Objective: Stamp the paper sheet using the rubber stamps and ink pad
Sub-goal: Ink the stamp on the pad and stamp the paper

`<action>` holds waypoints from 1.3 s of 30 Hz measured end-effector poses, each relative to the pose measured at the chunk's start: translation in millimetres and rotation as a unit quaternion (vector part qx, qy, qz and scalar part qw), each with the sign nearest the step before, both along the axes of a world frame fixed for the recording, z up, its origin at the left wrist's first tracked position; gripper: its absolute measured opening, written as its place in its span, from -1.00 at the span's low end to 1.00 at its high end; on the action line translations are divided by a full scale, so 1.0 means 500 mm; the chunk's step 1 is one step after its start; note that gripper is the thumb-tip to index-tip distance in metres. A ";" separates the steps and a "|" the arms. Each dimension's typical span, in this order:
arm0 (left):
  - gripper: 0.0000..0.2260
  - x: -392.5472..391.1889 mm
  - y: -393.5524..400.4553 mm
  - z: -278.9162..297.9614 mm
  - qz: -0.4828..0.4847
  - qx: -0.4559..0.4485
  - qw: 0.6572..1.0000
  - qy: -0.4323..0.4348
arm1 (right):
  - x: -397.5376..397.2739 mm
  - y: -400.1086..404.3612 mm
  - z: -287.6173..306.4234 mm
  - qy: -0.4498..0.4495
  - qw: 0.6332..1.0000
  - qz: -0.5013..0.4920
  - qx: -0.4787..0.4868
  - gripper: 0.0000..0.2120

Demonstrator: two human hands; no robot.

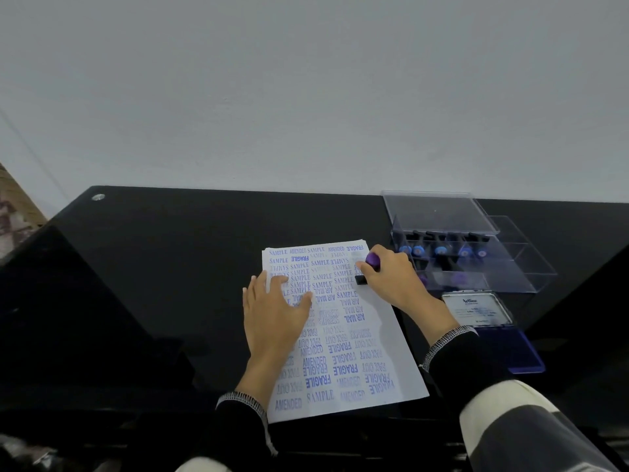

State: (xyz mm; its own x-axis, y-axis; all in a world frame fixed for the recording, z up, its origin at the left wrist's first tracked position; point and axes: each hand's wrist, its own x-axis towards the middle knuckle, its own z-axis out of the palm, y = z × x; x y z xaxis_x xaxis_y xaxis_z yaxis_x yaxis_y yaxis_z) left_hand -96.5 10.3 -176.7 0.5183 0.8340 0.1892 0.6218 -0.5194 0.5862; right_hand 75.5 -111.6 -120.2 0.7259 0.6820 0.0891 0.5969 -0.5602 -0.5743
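My left hand [277, 310] lies flat, fingers straight and slightly spread, pressing the white paper sheet covered in blue stamped words [371, 338] against the glossy black table [170, 267]. My right hand [388, 277] is curled around a rubber stamp with a purple knob handle and black base [369, 267]; the base sits on the sheet's upper right edge. The sheet lies mid-table, tilted slightly. Just right of it, near my right wrist, is the open blue ink pad in its metal tin [500, 332]. Behind that stands a clear plastic stamp box [459, 247] with its lid raised, more stamps racked inside.
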 end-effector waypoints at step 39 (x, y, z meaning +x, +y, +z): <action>-0.46 -0.002 0.000 -0.002 -0.005 0.002 1.000 0.002 | -0.009 0.020 -0.019 -0.032 0.999 -0.010 -0.035 -0.81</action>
